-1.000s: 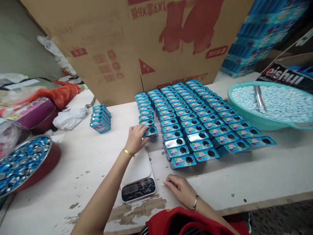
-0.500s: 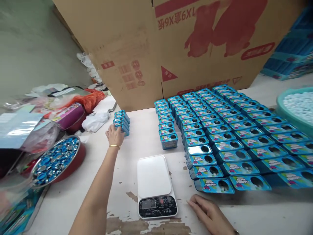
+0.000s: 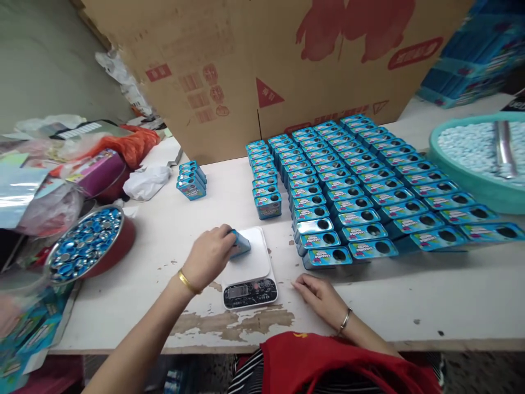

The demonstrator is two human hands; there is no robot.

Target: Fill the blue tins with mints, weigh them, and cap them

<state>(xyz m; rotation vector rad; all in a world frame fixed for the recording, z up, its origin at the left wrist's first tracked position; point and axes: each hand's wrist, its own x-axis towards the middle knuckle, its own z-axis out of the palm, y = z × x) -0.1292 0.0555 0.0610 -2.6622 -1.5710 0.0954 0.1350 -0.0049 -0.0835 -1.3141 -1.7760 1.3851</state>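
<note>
Since the frame half a second earlier, the left hand (image 3: pixel 209 256) has come back from the small stack of tins (image 3: pixel 191 179) at the far left of the table and now sits at the left edge of the digital kitchen scale (image 3: pixel 249 269). Its fingers are closed around one blue tin (image 3: pixel 240 244), which is held over, or just touching, the white weighing platform; contact cannot be confirmed from this view. The small stack stands well apart from the hand, near the crumpled white plastic bag (image 3: pixel 146 181).

The right hand (image 3: pixel 320 295) lies palm down on the white table (image 3: pixel 410 295), fingers spread and gripping nothing, just beside the right side of the scale and near the front row of the tin array (image 3: pixel 361 180). That array is a dense block of blue tins, each with a round hole in its upper face, laid in rows up to the large cardboard box (image 3: pixel 262 60).

Judgement: the change indicates that one tin from the side stack is being brought to the scale for weighing. The display digits are too small to read.

Surroundings: a red bowl of blue round caps (image 3: pixel 86 243) stands at the left, and a teal basin of pale blue candies (image 3: pixel 479 158) with a metal scoop (image 3: pixel 503 149) stands at the right.
</note>
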